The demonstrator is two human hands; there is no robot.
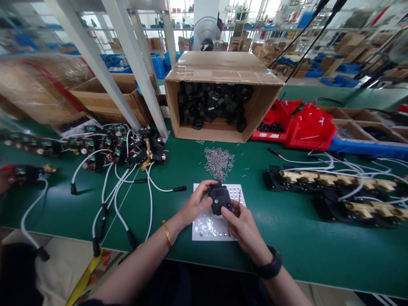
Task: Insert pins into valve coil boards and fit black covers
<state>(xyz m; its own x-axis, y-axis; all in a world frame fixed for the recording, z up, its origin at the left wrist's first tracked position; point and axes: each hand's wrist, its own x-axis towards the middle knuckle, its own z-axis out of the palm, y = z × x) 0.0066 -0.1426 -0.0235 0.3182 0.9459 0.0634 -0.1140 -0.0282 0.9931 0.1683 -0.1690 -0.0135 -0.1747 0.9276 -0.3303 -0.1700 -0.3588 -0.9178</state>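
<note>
My left hand (195, 205) grips a small black plastic housing (219, 199) from the left, fingers curled round it. My right hand (241, 222) pinches the housing's lower right edge from below. Both hands hover over a white perforated plate (207, 227) lying flat on the green table (287, 238). A thin dark tool (239, 202) stands on the plate beside my right hand. A loose pile of small metal pins (218, 162) lies just beyond the plate.
A cardboard box (223, 68) on its side holds several black housings. Red bins (302, 123) sit to its right. Brass-and-black assemblies with white cables (334, 180) lie at right, circuit boards with cables (121, 148) at left. Another person's hand (4, 178) shows at far left.
</note>
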